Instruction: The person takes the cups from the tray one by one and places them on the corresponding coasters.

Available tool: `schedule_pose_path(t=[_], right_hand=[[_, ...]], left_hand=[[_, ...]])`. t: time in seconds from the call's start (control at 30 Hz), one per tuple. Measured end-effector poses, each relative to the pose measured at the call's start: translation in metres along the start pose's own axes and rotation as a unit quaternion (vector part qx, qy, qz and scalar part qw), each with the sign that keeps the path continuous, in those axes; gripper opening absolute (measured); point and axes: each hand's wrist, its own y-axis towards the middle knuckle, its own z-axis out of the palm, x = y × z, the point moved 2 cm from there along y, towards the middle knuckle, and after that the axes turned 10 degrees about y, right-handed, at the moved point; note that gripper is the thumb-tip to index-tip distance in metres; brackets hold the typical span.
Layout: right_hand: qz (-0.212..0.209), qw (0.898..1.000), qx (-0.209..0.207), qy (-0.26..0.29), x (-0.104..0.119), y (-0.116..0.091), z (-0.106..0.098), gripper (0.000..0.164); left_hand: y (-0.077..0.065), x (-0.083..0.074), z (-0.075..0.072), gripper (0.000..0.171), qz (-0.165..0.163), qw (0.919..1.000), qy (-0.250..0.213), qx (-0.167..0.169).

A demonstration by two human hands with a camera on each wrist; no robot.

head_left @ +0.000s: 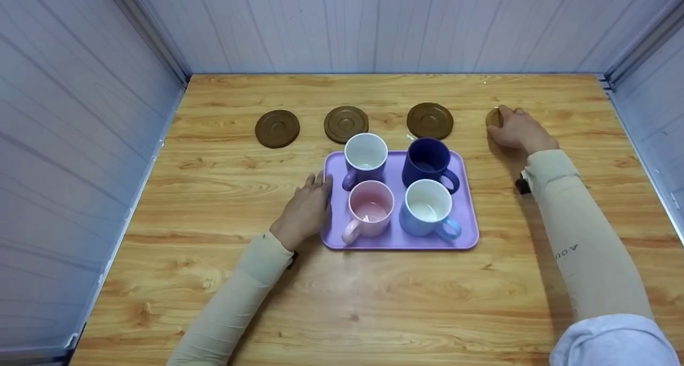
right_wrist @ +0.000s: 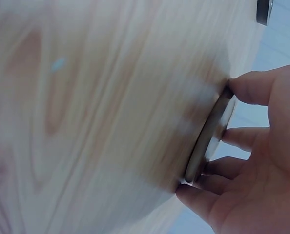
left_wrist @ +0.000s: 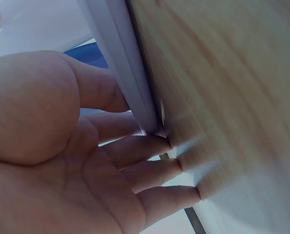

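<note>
My right hand [head_left: 518, 131] pinches a round brown coaster [head_left: 494, 119] at the right end of a row. Its thumb and fingers span the disc in the right wrist view, where the coaster [right_wrist: 211, 134] lies flat on the tabletop. My left hand [head_left: 304, 211] rests against the left edge of a purple tray [head_left: 395, 241], fingers fairly straight, several fingertips touching the table. Four mugs stand upright on the tray: a white-lined one with a dark purple handle [head_left: 365, 152], a navy one [head_left: 427, 160], a pink one [head_left: 371, 208] and a light blue one [head_left: 427, 211].
Behind the tray, three more brown coasters lie on the wooden table: a left one [head_left: 277, 129], a middle one [head_left: 346, 124] and another [head_left: 430, 121] near the navy mug. Pale panels [head_left: 347, 29] wall in the table at the back and both sides.
</note>
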Motion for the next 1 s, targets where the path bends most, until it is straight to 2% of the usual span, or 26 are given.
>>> schedule_pose_path(t=[0.27, 0.53, 0.67, 0.8, 1.0], right_hand=[[-0.011, 1.000, -0.009, -0.013, 0.000, 0.001, -0.001, 0.088], [-0.007, 1.000, -0.019, 0.020, 0.000, -0.005, -0.002, 0.092], [-0.021, 0.998, -0.050, 0.036, 0.001, -0.015, -0.010, 0.096], [-0.050, 0.993, -0.095, 0.040, 0.009, -0.028, -0.023, 0.092], [-0.085, 0.987, -0.133, 0.035, 0.023, -0.050, -0.033, 0.087]], left_hand=[[0.000, 0.000, -0.001, 0.052, 0.006, 0.9999, 0.009, -0.001], [0.000, -0.001, 0.001, 0.053, 0.001, 1.0000, 0.004, 0.005], [0.000, -0.002, 0.003, 0.053, 0.005, 1.0000, 0.002, 0.007], [0.000, -0.001, 0.003, 0.053, 0.007, 1.0000, 0.003, -0.001], [0.000, 0.000, 0.002, 0.052, 0.010, 0.9999, 0.006, -0.011]])
